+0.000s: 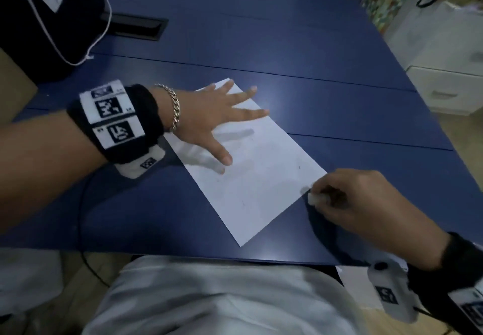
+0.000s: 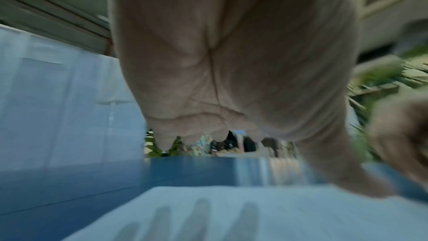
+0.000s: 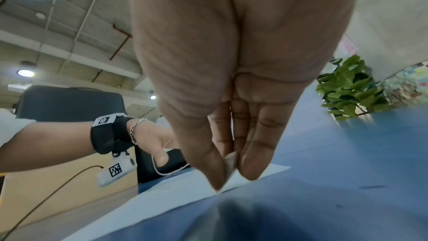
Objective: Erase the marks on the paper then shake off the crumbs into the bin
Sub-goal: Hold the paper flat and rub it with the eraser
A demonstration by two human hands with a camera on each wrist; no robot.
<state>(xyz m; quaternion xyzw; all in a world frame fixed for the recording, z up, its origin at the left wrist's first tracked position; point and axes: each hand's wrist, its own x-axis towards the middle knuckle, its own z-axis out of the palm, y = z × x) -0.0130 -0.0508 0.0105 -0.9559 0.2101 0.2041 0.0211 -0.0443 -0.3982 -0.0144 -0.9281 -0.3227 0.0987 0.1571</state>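
From the head camera, a white rectangular sheet of paper (image 1: 257, 167) lay flat and askew on a smooth blue worktop (image 1: 326, 54). The left hand (image 1: 209, 120) hovered low over the paper's far end with fingers straight and fanned wide, casting a soft shadow on the sheet; whether it touched could not be told. The right hand (image 1: 358, 201) sat at the paper's right-hand corner, fingers curled around a small, pale, blocky eraser (image 1: 313, 199) pinched at the sheet's edge. Faint grey marks showed on the paper. A black fabric bag (image 1: 44, 13) with white piping stood beyond the paper's far left end, and a chain bracelet (image 1: 175, 109) circled the left wrist.

The left wrist camera, heavily blurred, showed the creased palm of the left hand (image 2: 227, 65) with fingers pointing away, and the paper (image 2: 277, 213) below it carrying the fingers' shadows.

The right wrist camera showed the right hand (image 3: 231, 80) with thumb and fingers drawn to a point, pinching the off-white eraser (image 3: 230, 162) at the paper's (image 3: 176, 186) edge. Across the paper, the left hand (image 3: 159, 144) was seen with the bracelet (image 3: 135, 129) and a black wrist strap. A leafy green plant (image 3: 347, 87) stood beyond the worktop (image 3: 347, 162).
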